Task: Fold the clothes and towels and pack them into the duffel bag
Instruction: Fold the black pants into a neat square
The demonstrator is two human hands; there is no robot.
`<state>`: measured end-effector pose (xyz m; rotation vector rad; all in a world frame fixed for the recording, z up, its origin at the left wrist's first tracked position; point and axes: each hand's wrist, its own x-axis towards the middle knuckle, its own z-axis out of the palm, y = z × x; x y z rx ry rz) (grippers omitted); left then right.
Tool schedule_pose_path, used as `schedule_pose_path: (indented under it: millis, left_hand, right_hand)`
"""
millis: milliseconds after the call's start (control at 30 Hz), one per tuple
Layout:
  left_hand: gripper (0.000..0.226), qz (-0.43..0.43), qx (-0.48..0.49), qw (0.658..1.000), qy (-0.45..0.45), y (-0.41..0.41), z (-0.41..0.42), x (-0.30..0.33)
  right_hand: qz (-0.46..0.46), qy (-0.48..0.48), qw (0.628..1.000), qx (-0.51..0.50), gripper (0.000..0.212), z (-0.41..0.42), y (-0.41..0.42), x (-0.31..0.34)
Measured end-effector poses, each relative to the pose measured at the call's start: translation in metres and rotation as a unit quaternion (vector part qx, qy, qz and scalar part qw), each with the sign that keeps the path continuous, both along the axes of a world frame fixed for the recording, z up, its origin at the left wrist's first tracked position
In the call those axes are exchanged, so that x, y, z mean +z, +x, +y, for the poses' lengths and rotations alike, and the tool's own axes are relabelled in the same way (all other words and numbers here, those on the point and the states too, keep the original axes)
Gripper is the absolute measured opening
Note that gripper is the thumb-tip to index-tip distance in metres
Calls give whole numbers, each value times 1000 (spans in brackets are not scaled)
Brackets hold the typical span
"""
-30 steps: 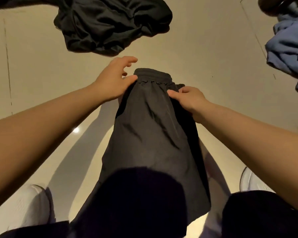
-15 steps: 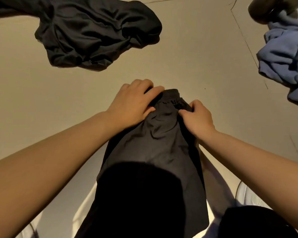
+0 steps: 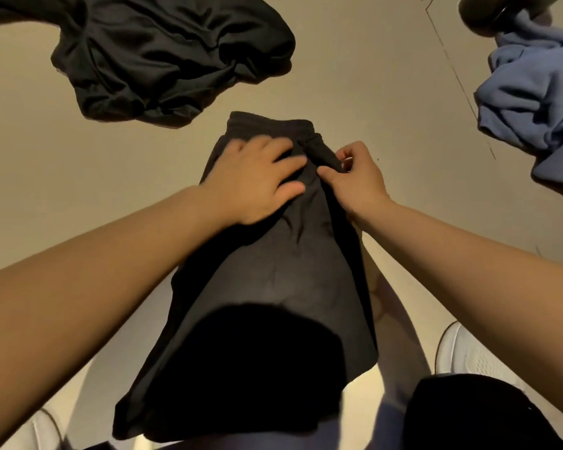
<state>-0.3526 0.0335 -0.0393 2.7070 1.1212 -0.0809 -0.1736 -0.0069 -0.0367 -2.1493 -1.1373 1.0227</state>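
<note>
Both hands work close together at the waistband end of the dark shorts (image 3: 273, 274) spread on the floor (image 3: 371, 92).

The left hand (image 3: 254, 183) lies flat with fingers spread, pressing the fabric just below the elastic band; the right hand (image 3: 355, 180), just beside it, pinches the shorts' right edge between thumb and finger. Beyond the shorts to the left lies a crumpled black garment (image 3: 163, 56); well off to their right, a blue garment (image 3: 533, 92). A white shoe (image 3: 468, 352) sits beside the shorts' hem.
</note>
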Motion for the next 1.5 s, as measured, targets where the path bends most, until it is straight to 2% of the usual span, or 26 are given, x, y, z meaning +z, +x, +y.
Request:
schedule_pose_path:
  millis: [67,100,200,267,333,367,467,567,667,767,867,967,1033,1133,1200,1267,1333,1400,1433,1500]
  left_hand:
    - [74,73,-1,993,-89,-6,-15,-16]
    - [80,99,-12,990,-102,-9,-18,-22]
    - [91,81,-25,988,-132,-11,-15,-22]
    - [91,37,-14,985,-166,-10,-11,-16]
    - [88,27,-11,985,-173,-11,-8,-11]
    - [85,32,-12,986,-161,-11,-9,-9]
    - [71,49,1,990,-131,-2,-15,-8]
    - [69,20,53,987,-148,15,-17,-5]
    - [68,-16,106,986,-125,30,-13,-4]
    - [78,46,82,990,-109,44,-14,-9]
    - [92,118,30,987,-104,47,-17,-21]
    - [100,155,17,983,-100,45,-12,-25]
    - [99,150,21,984,-97,45,-12,-19]
    - [80,41,17,999,-23,34,-40,-5]
    - [64,-59,-14,997,36,9,-77,1]
    - [57,-99,-77,990,58,-31,-122,2]
    - [53,-63,-143,986,60,-79,-165,-5]
    - [54,8,-178,983,39,-125,-194,-13]
    - [55,40,-170,984,19,-145,-203,-18]
    - [55,65,-121,990,-20,-171,-214,-25]
  right_hand:
    - [66,-27,997,-5,35,-20,2,7]
    - [79,-53,995,6,42,-35,3,7]
    - [69,-122,988,61,50,-84,9,6]
    - [25,-152,983,103,38,-112,14,4]
    - [-30,-167,978,122,19,-129,18,3]
    - [-39,-169,978,118,19,-134,19,2]
    - [29,-149,987,60,25,-143,17,4]
    - [104,-138,985,16,20,-156,15,9]
    - [151,-190,970,13,18,-177,13,7]
    - [80,-227,969,57,15,-186,18,-3]
    - [-76,-233,956,159,27,-185,22,-3]
    - [-158,-210,939,223,38,-187,23,-2]
    - [-166,-205,935,236,43,-189,23,0]
    - [-140,-169,945,242,36,-192,26,7]
    - [-138,-91,945,283,27,-194,27,13]
    - [-146,-3,921,361,21,-196,24,15]
    - [-154,25,874,460,38,-200,19,11]
    - [-188,-16,833,520,57,-204,15,3]
    - [-210,-23,821,530,62,-205,15,0]
    - [-232,-17,825,515,64,-203,18,-2]
